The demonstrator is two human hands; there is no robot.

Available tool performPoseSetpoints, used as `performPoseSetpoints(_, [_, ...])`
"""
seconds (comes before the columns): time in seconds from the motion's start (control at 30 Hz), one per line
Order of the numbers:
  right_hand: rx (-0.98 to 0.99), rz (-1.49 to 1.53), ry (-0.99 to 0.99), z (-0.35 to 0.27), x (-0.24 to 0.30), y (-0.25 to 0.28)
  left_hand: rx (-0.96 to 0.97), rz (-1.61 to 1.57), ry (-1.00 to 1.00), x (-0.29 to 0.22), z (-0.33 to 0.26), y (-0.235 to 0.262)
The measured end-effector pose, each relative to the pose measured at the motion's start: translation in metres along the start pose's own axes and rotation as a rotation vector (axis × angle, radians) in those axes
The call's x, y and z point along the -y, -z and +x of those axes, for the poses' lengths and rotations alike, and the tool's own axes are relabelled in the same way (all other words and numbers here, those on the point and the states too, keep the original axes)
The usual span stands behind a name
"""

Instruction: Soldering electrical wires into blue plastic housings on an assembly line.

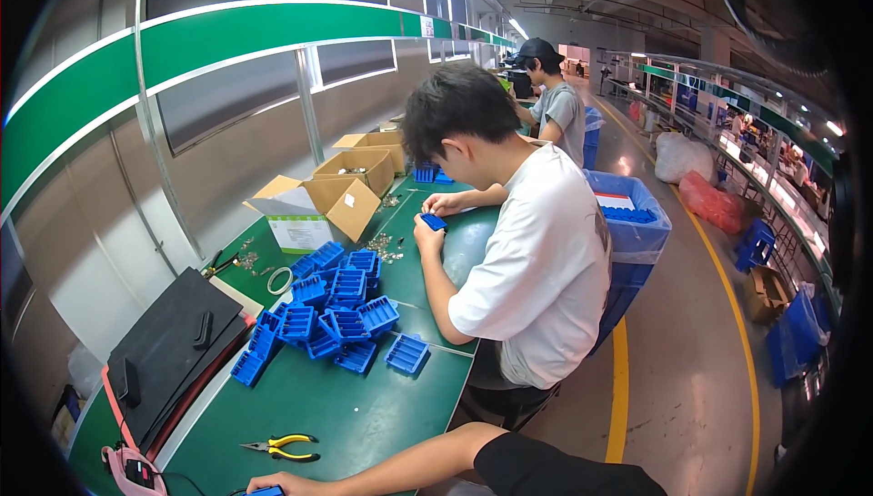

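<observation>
Head view, near edge: one hand point(277, 484) of the wearer, side unclear, rests on the green bench point(364, 414), touching a small blue part point(266, 491); grip unclear. Yellow-handled pliers point(284, 447) lie just beyond, long axis left-right. Heaped blue trays point(332, 314) sit farther off.

— Where do the yellow-handled steel pliers point(284, 447) lie?
— On the long green worktop point(364, 419), near its front edge, just beyond the person's hand point(280, 484).
— And the heap of blue ribbed plastic trays point(329, 310)?
— Mid-worktop, behind the pliers. Open brown cardboard boxes point(332, 196) stand behind the heap; flat black rubber mats point(168, 350) lie along the left edge.
</observation>
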State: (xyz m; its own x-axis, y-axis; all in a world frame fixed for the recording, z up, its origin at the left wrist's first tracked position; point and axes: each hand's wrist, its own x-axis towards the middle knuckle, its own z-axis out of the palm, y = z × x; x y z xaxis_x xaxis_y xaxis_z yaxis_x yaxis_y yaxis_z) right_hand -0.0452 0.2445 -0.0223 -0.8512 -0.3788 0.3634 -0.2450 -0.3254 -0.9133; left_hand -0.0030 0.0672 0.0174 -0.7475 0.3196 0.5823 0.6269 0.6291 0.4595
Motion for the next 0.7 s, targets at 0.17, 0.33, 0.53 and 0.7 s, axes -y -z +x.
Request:
performPoseSetpoints(0.17, [-0.009,-0.009,-0.004,0.002,-0.004,0.000,0.012,0.000,0.042,0.002,-0.001,-0.001])
performPoseSetpoints(0.33, [-0.008,-0.019,-0.001,0.002,0.001,-0.001,0.001,-0.001,0.026,0.007,-0.003,-0.001])
performPoseSetpoints(0.53, [0.008,-0.038,0.006,-0.002,0.006,-0.002,-0.008,0.019,-0.013,0.007,-0.005,0.002])
performPoseSetpoints(0.7, [-0.015,-0.106,0.030,-0.002,0.001,0.006,0.017,-0.006,-0.060,0.011,0.002,-0.004])
